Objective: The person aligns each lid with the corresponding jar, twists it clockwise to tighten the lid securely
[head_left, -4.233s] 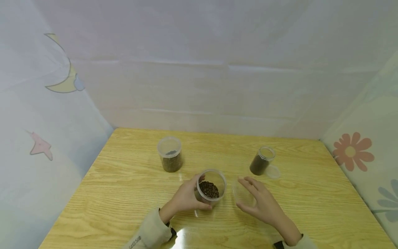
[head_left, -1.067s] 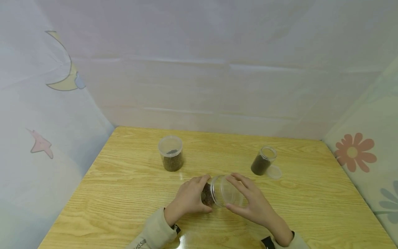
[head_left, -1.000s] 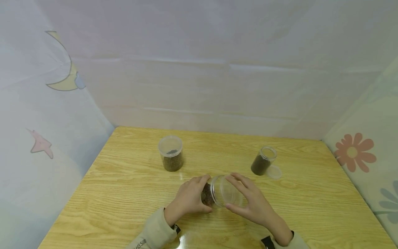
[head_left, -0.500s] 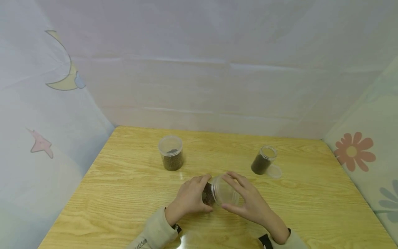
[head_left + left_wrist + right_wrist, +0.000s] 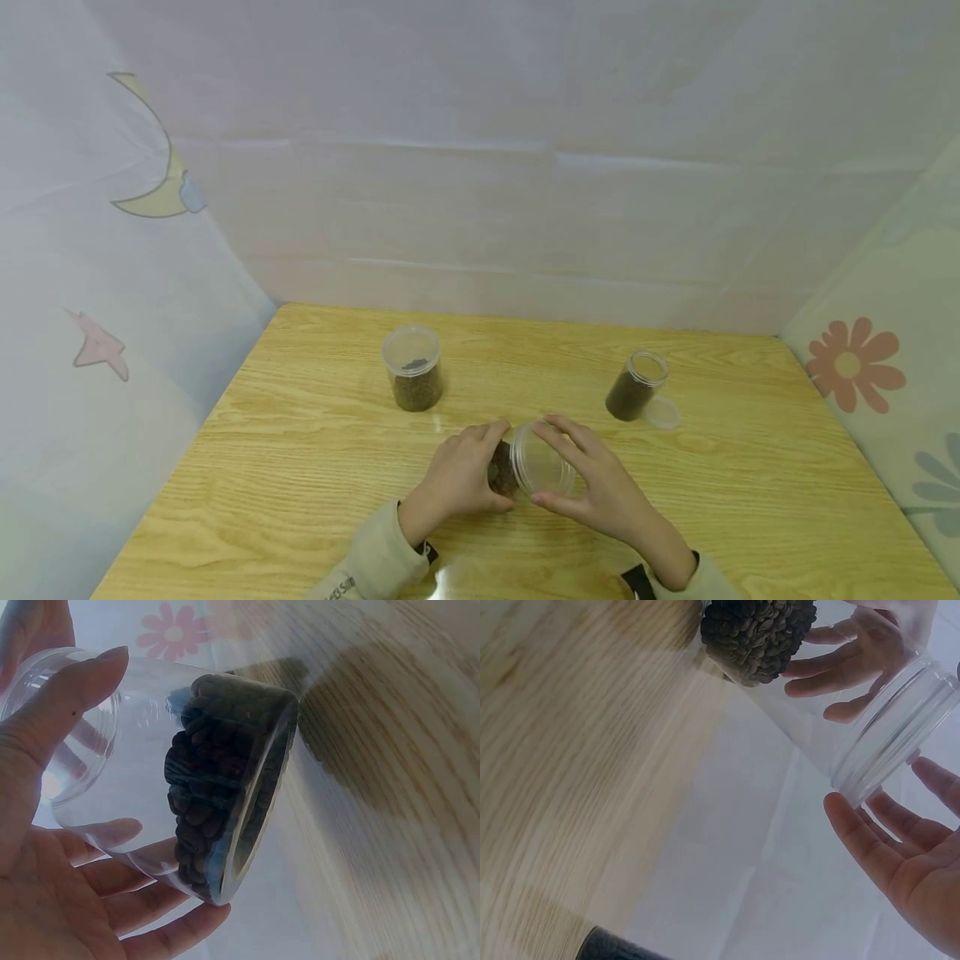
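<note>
In the head view my left hand (image 5: 457, 475) grips a clear jar, which leans over with its mouth toward my right hand. Dark brown coffee beans (image 5: 206, 772) fill its lower part, as the left wrist view shows, and the fingers wrap round the clear jar (image 5: 146, 757). A clear lid (image 5: 546, 458) sits at the jar's mouth. My right hand (image 5: 596, 483) holds this lid by its rim, thumb on the near side and fingers on the far side. The right wrist view has the right hand's fingertips (image 5: 840, 806) at the ridged rim. Whether the threads are engaged is not visible.
A lidded jar of dark grains (image 5: 416, 387) stands at the back left of the wooden table (image 5: 300, 467). Toward the back right stands a narrower uncovered jar (image 5: 628, 393) with dark contents, a small clear lid (image 5: 662, 413) beside it. Patterned cloth (image 5: 465, 208) surrounds the table.
The jar, earlier more upright with its opening bare, has tipped toward the right hand. My right hand has moved left, bringing the lid onto the mouth; in the last half second there is little movement.
</note>
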A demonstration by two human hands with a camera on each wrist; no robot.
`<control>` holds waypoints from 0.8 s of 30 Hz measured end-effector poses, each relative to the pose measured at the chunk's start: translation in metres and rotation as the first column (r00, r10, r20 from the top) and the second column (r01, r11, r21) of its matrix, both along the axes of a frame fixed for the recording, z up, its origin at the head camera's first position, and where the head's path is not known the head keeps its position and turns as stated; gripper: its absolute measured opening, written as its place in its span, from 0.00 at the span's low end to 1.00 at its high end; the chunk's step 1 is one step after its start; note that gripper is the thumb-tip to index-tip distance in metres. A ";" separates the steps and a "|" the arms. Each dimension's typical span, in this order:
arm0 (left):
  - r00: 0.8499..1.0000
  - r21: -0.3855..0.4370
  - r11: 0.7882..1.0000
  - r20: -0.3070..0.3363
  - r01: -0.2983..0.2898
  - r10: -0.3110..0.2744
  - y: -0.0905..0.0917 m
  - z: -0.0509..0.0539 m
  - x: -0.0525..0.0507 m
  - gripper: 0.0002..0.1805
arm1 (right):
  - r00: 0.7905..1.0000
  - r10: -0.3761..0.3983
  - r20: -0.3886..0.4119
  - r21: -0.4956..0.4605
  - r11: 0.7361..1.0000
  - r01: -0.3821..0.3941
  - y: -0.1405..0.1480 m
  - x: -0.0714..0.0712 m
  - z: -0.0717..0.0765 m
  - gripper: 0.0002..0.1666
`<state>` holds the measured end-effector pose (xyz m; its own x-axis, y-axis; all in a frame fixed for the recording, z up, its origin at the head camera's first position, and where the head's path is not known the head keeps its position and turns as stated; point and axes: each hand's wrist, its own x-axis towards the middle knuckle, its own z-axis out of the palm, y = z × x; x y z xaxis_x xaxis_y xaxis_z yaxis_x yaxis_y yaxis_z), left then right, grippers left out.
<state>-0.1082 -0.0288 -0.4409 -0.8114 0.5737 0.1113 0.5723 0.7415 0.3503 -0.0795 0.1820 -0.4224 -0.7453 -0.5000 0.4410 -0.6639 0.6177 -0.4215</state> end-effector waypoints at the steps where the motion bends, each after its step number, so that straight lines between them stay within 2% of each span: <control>1: 1.000 0.001 1.000 -0.001 0.000 0.000 0.000 0.000 0.000 0.50 | 1.000 -0.003 0.000 0.000 1.000 0.003 0.000 0.000 0.000 0.42; 8: 1.000 -0.014 1.000 0.010 -0.003 0.003 0.001 0.002 0.000 0.50 | 1.000 -0.026 0.007 -0.004 1.000 0.026 0.000 0.001 0.000 0.43; 15: 1.000 -0.019 1.000 0.004 0.006 -0.006 0.001 0.002 0.001 0.50 | 0.998 -0.058 -0.029 -0.015 0.998 0.058 -0.003 0.001 0.000 0.43; 24: 1.000 -0.027 1.000 -0.015 0.009 -0.009 0.003 0.001 0.004 0.50 | 0.989 -0.150 -0.002 -0.021 0.988 0.150 -0.008 0.006 0.001 0.43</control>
